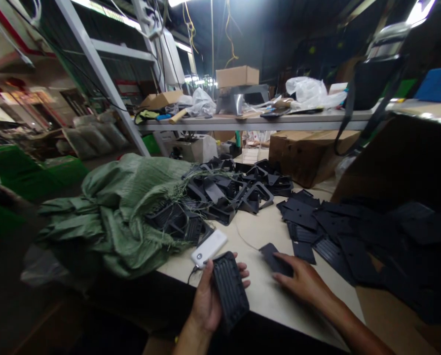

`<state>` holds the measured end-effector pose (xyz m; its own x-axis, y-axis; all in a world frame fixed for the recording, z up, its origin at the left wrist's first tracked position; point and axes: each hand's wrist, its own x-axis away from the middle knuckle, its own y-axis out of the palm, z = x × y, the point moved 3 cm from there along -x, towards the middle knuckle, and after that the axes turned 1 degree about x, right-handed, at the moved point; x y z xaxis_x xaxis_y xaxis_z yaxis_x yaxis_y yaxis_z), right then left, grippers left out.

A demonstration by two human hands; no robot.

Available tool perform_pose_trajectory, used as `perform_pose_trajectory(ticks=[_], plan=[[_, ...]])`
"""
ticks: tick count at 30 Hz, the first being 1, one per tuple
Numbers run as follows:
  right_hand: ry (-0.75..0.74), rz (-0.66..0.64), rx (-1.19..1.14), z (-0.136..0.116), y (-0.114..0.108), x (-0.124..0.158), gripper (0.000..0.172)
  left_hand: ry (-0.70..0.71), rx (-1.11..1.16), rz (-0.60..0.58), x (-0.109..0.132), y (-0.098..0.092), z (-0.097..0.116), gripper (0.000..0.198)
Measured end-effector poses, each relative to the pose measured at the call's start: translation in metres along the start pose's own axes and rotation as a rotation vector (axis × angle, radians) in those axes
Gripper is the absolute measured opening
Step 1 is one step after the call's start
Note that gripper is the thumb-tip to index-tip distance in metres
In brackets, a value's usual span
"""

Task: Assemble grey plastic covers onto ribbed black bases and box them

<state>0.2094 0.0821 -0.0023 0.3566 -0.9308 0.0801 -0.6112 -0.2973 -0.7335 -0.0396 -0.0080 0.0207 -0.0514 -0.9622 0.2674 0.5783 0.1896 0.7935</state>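
Note:
My left hand [209,305] is wrapped round a black ribbed plastic part [231,288], held tilted over the front edge of the table. To its right, my right hand [302,278] grips a small flat black plate [274,259] by its near end, low over the tabletop. A white power bank [209,246] with a dark cable lies just beyond my left hand. Farther back, black plastic frames [220,192] spill in a heap from a green woven sack [131,207]. Many flat black plates [339,231] are piled to the right of my right hand.
Behind the heap stands a cardboard box [298,153] under a raised shelf [257,121] holding plastic bags and a smaller carton [237,76]. A large open carton [401,158] borders the right side. Green crates [17,172] stand on the floor at left.

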Motion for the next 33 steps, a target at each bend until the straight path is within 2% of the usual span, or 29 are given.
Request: perform_pose_trajectory(ticks=[3,5,8,11,14,19,23,26,33], plan=[[-0.027,0.048,-0.467,-0.012,-0.01,0.014,0.067,-0.004,0.158,0.009,-0.011,-0.003,-0.007,0.062],[-0.039,0.076,-0.542,-0.028,-0.014,0.027,0.068,-0.002,0.233,-0.003,-0.017,0.0,-0.011,0.062],[-0.183,0.157,-0.409,-0.059,-0.016,0.047,0.06,0.037,0.275,-0.015,-0.025,0.012,-0.013,0.063],[-0.359,0.249,-0.268,-0.086,-0.015,0.062,0.058,0.073,0.217,-0.001,-0.028,0.026,-0.013,0.066],[-0.404,0.268,-0.2,-0.101,-0.01,0.066,0.059,0.077,0.149,0.05,-0.029,0.034,-0.016,0.066],[-0.373,0.264,-0.106,-0.109,0.001,0.062,0.06,0.071,0.089,0.021,-0.027,0.039,-0.021,0.075],[-0.345,0.231,-0.052,-0.11,0.009,0.058,0.06,0.099,0.053,-0.002,-0.027,0.035,-0.025,0.071],[-0.331,0.207,-0.035,-0.108,0.016,0.056,0.06,0.107,0.017,0.01,-0.028,0.03,-0.028,0.067],[-0.311,0.161,-0.013,-0.103,0.026,0.054,0.06,0.067,-0.097,0.068,-0.031,0.02,-0.036,0.073]])
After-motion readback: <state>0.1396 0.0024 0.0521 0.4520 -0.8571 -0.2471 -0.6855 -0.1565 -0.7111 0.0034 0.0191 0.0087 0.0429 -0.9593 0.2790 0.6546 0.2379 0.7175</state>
